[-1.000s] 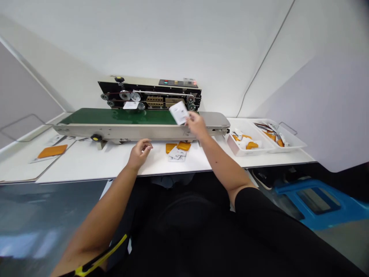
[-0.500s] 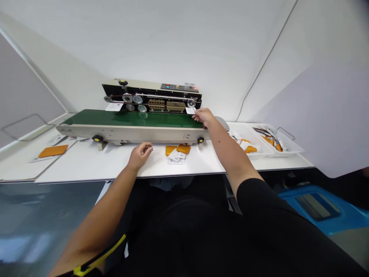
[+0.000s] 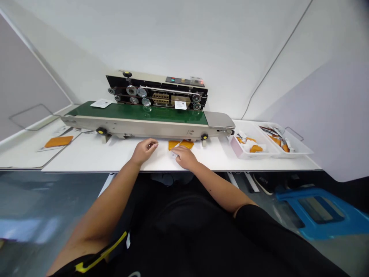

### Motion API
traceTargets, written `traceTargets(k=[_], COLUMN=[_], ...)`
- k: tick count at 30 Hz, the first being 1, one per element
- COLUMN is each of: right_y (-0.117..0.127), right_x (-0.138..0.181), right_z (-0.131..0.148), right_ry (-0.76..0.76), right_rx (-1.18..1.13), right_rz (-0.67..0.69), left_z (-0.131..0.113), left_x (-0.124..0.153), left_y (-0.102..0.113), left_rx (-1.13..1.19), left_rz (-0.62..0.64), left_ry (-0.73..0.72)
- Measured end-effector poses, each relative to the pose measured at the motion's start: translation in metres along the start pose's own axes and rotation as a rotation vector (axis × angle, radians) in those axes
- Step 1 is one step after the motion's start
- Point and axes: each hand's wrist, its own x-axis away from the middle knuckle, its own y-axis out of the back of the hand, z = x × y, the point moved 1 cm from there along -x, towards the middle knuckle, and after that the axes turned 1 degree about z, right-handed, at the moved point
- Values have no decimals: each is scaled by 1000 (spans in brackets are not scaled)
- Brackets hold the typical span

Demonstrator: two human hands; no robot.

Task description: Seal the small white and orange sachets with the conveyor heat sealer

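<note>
My right hand (image 3: 185,157) is over a small pile on the white table, fingers on a white packet (image 3: 173,154) that it largely covers. Orange packets (image 3: 189,144) lie just beyond its fingertips. To the left, my left hand (image 3: 145,150) rests near the table's front, fingers loosely curled with a gap to the thumb and no object visible in them. Behind both hands stands a band sealing machine (image 3: 158,85) with a green conveyor belt (image 3: 127,111). One white packet (image 3: 180,105) hangs in the sealer's right half; another white packet (image 3: 101,103) lies on the belt's left end.
Two white trays (image 3: 245,155) with orange and white packets stand at the right. An orange packet (image 3: 59,141) lies on other packets at the far left. A blue plastic stool (image 3: 319,225) is on the floor at right.
My right hand has come down from the sealer's right end to the pile, leaving a packet in the sealer. That packet has shifted left; the other is out on the belt's left end.
</note>
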Motion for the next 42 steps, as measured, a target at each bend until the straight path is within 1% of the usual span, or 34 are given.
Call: traceTargets(k=[4,9,14,17,19,21,23,26,28,29,32,36,42], right_y=[6,8,6,8,10,11,11,10,9,9,10,15,18], right_x=[-1,8,15,16,15,14,13,13,12,12,10,8,11], right_z=[-2,2,0,0,1,2,1,-2,-5,-6,-9,-9,-11], right_ry=[25,50,102,55,-11,-65,-65,29,80,89,64,-25,-207], right_rx=[-47,-47,-58,-77,-66,-62,-96,-194,-246,-266,-328,-429,-548], right_rz=[-20,-27,-103,-165,-150,-92,-50,-50,-77,-93,-114,-113,-277], left_z=[1,1,2,5,5,4,0,-5,-2,0,10,18,17], left_x=[1,1,0,1,0,0,-2,-4,-5,-5,-6,-7,-9], left_y=[-2,-3,-4,-6,-6,-6,-7,-12,-17,-19,-25,-28,-28], left_rx=[-11,-11,-14,-5,-5,-8,-18,-66,-97,-100,-54,-5,-48], left_rz=[18,40,62,81,101,151,240,421,502,519,479,416,353], left_ry=[-2,-9,-13,-13,-15,-35,-114,-286,-335,-335,-305,-274,-248])
